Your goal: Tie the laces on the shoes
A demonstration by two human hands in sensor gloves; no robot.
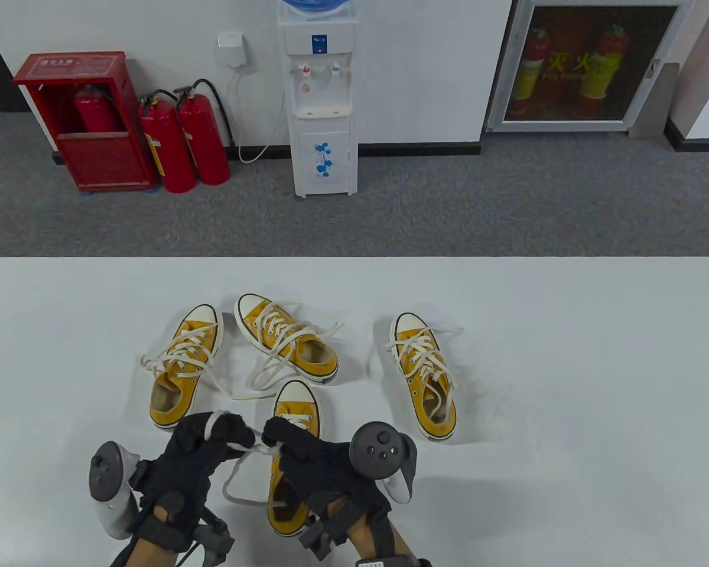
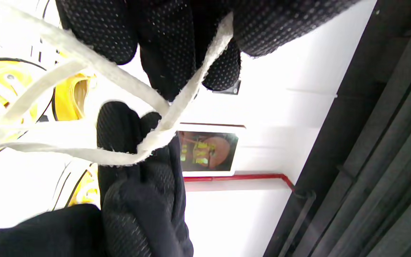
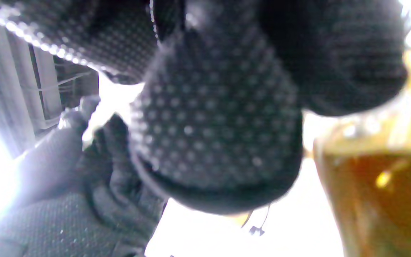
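Several yellow canvas shoes with white laces lie on the white table [image 1: 567, 354]. The nearest shoe [image 1: 295, 413] points away from me, its heel under my hands. My left hand [image 1: 212, 440] grips a strand of its white lace [image 1: 245, 452], wrapped over the fingers. My right hand [image 1: 289, 443] pinches the same lace where the strands cross. A slack loop [image 1: 233, 493] hangs toward me. In the left wrist view the lace [image 2: 162, 117] crosses between the gloved fingers [image 2: 137, 142]. The right wrist view shows blurred gloved fingers [image 3: 219, 135] and the shoe [image 3: 376, 178].
Three other yellow shoes sit further back: one on the left [image 1: 183, 366], one in the middle [image 1: 286, 345], one on the right [image 1: 425, 375], with loose laces trailing on the table. Beyond the table's far edge are a water dispenser [image 1: 322, 100] and red fire extinguishers [image 1: 183, 142].
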